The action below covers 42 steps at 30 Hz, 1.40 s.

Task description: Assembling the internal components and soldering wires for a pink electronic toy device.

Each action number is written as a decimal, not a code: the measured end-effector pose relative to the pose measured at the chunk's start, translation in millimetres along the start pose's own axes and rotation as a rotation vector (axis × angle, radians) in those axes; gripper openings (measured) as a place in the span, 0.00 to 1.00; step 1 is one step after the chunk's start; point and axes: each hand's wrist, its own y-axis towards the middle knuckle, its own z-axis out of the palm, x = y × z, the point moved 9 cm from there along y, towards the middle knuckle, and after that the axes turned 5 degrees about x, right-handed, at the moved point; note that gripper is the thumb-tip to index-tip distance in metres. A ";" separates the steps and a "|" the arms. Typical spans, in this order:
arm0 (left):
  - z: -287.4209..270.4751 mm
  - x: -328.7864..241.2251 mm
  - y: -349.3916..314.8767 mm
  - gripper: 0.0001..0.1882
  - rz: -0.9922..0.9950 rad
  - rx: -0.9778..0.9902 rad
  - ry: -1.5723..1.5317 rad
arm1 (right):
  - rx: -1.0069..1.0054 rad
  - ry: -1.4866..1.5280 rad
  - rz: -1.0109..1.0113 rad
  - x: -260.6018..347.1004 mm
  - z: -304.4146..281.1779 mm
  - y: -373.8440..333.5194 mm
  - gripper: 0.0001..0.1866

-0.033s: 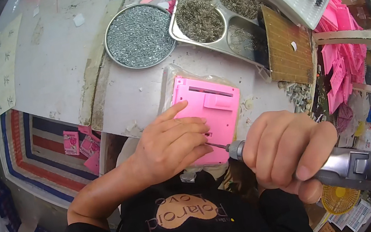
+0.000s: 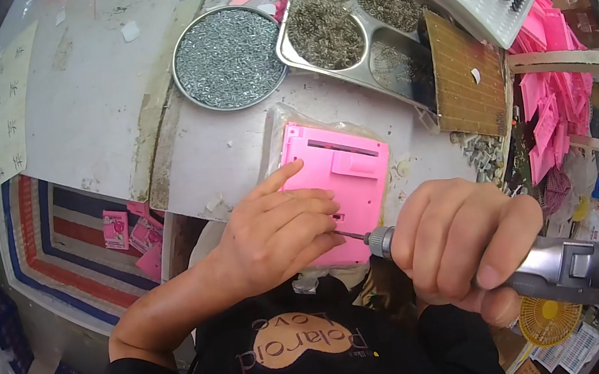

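A pink plastic casing [image 2: 359, 192] lies on a clear-wrapped pad on the bench, with a long slot and a raised rectangular part on its upper face. My left hand [image 2: 272, 236] rests flat over the casing's left side, fingers stretched out toward its middle. In my right hand [image 2: 469, 241] is a silver-grey electric screwdriver [image 2: 570, 267], gripped round its body and pointing left. Its thin bit reaches the casing just by my left fingertips. Whether the tip sits on a screw is hidden by those fingers.
Beyond the casing stand a round metal dish [image 2: 229, 59] of small screws and a steel compartment tray [image 2: 285, 57] of small springs. Right of them are a white tray [image 2: 507, 22] with black parts, a brown board [image 2: 463, 78] and stacked pink parts [image 2: 552, 94]. A striped bag [image 2: 30, 250] hangs at left.
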 end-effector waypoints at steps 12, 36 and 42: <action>-29.6 20.1 8.5 0.15 -0.032 0.057 0.092 | -0.079 -0.084 0.020 -21.4 -4.1 18.5 0.16; -75.5 130.6 50.0 0.06 -0.280 -0.071 0.863 | -0.250 -0.365 0.048 -87.7 -47.6 41.0 0.10; -71.9 140.2 55.2 0.08 -0.205 -0.073 0.965 | -0.196 -0.344 0.063 -71.5 -24.2 30.3 0.11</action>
